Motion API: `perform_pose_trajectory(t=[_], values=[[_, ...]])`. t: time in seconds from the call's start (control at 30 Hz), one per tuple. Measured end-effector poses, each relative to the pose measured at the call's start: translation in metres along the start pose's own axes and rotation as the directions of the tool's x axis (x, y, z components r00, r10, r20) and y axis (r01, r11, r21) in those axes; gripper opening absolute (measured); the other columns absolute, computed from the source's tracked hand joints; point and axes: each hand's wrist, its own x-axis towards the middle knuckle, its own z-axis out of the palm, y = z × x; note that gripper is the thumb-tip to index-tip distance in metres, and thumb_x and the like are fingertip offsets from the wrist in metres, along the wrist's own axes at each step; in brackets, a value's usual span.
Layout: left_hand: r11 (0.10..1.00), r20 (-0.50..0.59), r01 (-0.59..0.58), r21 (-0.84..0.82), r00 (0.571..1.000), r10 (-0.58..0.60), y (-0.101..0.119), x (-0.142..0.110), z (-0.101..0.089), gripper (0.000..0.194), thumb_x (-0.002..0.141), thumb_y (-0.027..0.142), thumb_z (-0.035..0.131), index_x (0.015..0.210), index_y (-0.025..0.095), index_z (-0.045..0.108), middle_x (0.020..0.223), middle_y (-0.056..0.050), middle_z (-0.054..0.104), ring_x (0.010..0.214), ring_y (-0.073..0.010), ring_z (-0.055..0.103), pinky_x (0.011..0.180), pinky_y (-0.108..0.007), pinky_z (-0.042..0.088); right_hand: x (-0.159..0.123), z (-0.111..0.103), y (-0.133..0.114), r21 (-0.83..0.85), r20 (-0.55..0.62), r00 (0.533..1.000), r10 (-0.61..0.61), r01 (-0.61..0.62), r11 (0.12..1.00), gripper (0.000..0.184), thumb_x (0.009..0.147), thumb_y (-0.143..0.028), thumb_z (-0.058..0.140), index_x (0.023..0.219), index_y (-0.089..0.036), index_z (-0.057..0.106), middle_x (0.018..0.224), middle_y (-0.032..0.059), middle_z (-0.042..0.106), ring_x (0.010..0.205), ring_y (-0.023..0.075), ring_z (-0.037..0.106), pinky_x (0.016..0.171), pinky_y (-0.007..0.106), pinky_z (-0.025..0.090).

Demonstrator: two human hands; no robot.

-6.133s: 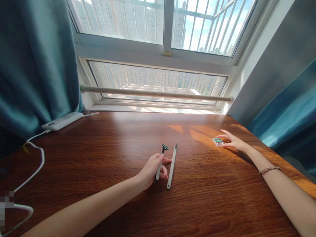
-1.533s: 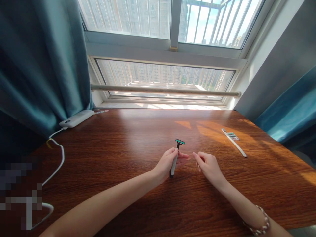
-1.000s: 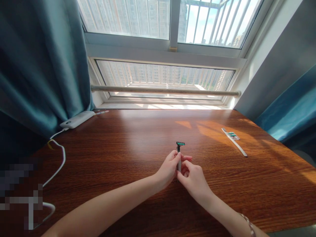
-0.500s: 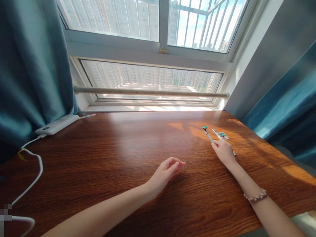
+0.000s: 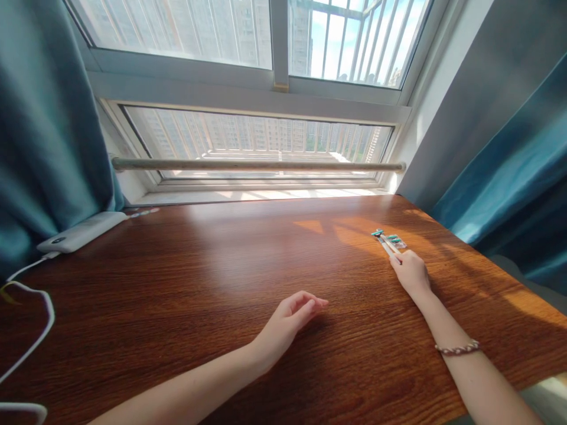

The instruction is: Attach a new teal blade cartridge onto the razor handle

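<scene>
On the right of the wooden table [image 5: 212, 336], my right hand [image 5: 413, 276] is closed around the lower end of a razor [image 5: 386, 247] with a green head and a grey handle. A slim white toothbrush [image 5: 392, 247] lies right alongside the razor, partly overlapping it from this angle. Just beyond them is a small clear pack of green razor cartridges [image 5: 396, 241]. My left hand [image 5: 290, 319] is over the middle of the table, loosely curved with fingers extended, and nothing shows in it.
A white power strip-like box [image 5: 84, 231] with a white cable [image 5: 49, 313] lies at the left, by the blue curtain [image 5: 48, 130]. A barred window and a horizontal rail [image 5: 261, 166] stand behind the table. Another curtain [image 5: 509, 165] hangs at the right.
The razor in my right hand has moved right, up against the toothbrush and the cartridge pack. My left hand keeps nearly the same pose. The view has shifted slightly.
</scene>
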Motion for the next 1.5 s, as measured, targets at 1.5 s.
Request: perform_pose_trajectory(t=[1.5], values=[[0.995, -0.169, 0.057, -0.083, 0.983, -0.07, 0.013, -0.011, -0.001, 0.02, 0.06, 0.019, 0.072, 0.074, 0.013, 0.059, 0.083, -0.007, 0.067, 0.077, -0.0149, 0.06, 0.07, -0.023, 0.046, -0.032, -0.031, -0.066, 0.039, -0.234, 0.919, -0.317, 0.335, 0.941, 0.022, 0.085, -0.026, 0.044, 0.095, -0.016, 0.061, 0.086, 0.0085, 0.056, 0.082, 0.0203, 0.048, 0.073, 0.03, 0.034]])
